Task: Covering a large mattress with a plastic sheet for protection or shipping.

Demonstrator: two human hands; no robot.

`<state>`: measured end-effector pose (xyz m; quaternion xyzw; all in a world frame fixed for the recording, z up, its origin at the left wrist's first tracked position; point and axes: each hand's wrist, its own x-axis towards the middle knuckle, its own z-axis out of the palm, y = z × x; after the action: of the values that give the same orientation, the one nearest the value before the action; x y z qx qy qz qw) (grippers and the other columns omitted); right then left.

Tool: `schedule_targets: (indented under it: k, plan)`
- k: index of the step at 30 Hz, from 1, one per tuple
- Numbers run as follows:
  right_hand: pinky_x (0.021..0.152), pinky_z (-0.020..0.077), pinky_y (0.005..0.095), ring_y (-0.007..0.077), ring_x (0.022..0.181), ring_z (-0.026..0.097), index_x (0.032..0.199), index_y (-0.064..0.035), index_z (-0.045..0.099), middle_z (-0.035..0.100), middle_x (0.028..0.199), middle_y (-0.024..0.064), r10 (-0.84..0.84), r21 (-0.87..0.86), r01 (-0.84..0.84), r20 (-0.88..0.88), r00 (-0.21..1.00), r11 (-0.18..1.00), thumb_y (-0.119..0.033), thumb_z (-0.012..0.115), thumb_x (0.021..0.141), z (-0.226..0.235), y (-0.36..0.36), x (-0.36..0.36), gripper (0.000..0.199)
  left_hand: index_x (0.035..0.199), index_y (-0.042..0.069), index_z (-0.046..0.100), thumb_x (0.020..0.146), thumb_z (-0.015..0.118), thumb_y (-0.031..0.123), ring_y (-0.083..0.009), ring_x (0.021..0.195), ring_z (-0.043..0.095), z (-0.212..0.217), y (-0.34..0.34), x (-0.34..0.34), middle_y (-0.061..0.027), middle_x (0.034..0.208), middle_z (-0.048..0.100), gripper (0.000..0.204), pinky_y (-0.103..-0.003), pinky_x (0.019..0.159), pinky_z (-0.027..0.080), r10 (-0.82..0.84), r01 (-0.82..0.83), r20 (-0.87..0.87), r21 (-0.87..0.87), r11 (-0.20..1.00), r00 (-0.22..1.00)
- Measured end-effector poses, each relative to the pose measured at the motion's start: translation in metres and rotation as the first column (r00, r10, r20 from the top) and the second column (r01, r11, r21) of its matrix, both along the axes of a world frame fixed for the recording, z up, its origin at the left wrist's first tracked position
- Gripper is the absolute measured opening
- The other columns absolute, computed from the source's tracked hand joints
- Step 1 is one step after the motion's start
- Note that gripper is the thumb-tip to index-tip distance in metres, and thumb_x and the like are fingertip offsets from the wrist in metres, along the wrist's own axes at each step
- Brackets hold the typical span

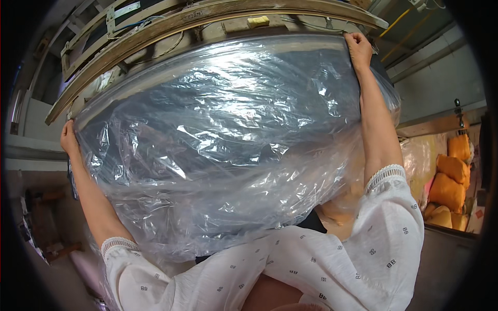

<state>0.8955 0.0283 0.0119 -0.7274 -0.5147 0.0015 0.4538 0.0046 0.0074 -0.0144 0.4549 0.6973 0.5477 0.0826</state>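
Note:
A large sheet of clear plastic film (223, 119) stretches between my two raised hands, crinkled and shiny with reflections. At the far left, my left hand (68, 137) is closed on one end of its upper edge. Up at the far right, my right hand (359, 49) pinches the other end of that edge, arm stretched out. The lower part of the film hangs in loose folds against my white patterned top. Something dark shows through the film, but its kind cannot be made out.
Beyond the film runs a long wooden beam (171, 23) with a slatted wooden frame (116, 20) behind it. A small yellow block (258, 21) lies near the beam. At right, several orange bundles (448, 176) are stacked beside more clear wrapping (417, 155).

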Motion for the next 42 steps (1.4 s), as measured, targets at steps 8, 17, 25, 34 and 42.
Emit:
schedule_targets:
  k: [8, 17, 25, 34, 42]
  plan:
    - [0.085, 0.0388, 0.0383, 0.0319, 0.097, 0.049, 0.087, -0.0041, 0.053, 0.049, 0.103, 0.0185, -0.217, 0.101, 0.206, 0.112, 0.970, 0.973, -0.037, 0.067, 0.069, -0.013, 0.016, 0.013, 0.040, 0.088, 0.000, 0.061, 0.077, 0.063, 0.031, -0.0120, 0.072, 0.053, -0.018, 0.012, -0.062, -0.0036, 0.080, 0.059, 0.033, -0.022, 0.067, 0.042, 0.273, -0.289, -0.229, -0.038, 0.957, 0.934]
    - [0.090, 0.0339, 0.0399, 0.0351, 0.101, 0.047, 0.090, 0.0001, 0.057, 0.052, 0.102, 0.0226, -0.140, 0.179, 0.153, -0.081, 0.987, 0.972, -0.041, 0.054, 0.080, -0.010, 0.018, 0.026, 0.042, 0.088, -0.002, 0.060, 0.085, 0.050, 0.023, -0.0145, 0.071, 0.053, -0.009, 0.008, -0.052, -0.0064, 0.080, 0.059, 0.027, -0.026, 0.063, 0.042, 0.123, -0.133, 0.081, 0.121, 0.984, 0.989]
    - [0.085, 0.0376, 0.0415, 0.0373, 0.094, 0.052, 0.098, -0.0074, 0.061, 0.059, 0.099, 0.0169, -0.050, -0.200, 0.127, 0.348, 0.936, 0.972, -0.042, 0.043, 0.088, 0.003, -0.005, 0.019, 0.040, 0.093, 0.001, 0.063, 0.087, 0.055, 0.035, -0.0117, 0.080, 0.054, 0.022, -0.024, -0.023, -0.0044, 0.085, 0.061, 0.036, -0.025, 0.075, 0.043, -0.124, 0.070, -0.414, -0.144, 0.987, 0.902]
    - [0.065, 0.0265, 0.0175, 0.0024, 0.071, 0.029, 0.080, -0.0115, 0.044, 0.032, 0.076, -0.0086, 0.580, -0.153, -0.678, -0.406, 0.707, 0.719, -0.031, 0.045, 0.094, 0.078, -0.163, -0.068, 0.024, 0.106, 0.009, 0.061, 0.080, 0.059, 0.028, -0.0342, 0.099, 0.055, 0.136, -0.114, 0.080, -0.0126, 0.107, 0.060, 0.032, -0.039, 0.083, 0.044, -0.082, -0.711, -0.931, -0.327, 0.622, 0.356]
    - [0.060, 0.0310, 0.0198, 0.0044, 0.066, 0.035, 0.077, -0.0059, 0.048, 0.039, 0.069, -0.0041, 0.672, 0.044, -0.726, -0.419, 0.610, 0.687, -0.020, 0.059, 0.085, 0.091, -0.218, -0.100, 0.020, 0.109, 0.003, 0.056, 0.076, 0.068, 0.023, -0.0209, 0.090, 0.058, 0.137, -0.144, 0.528, -0.0108, 0.106, 0.058, 0.041, -0.030, 0.075, 0.046, -0.806, 0.838, -0.348, -0.092, 0.538, 0.479]
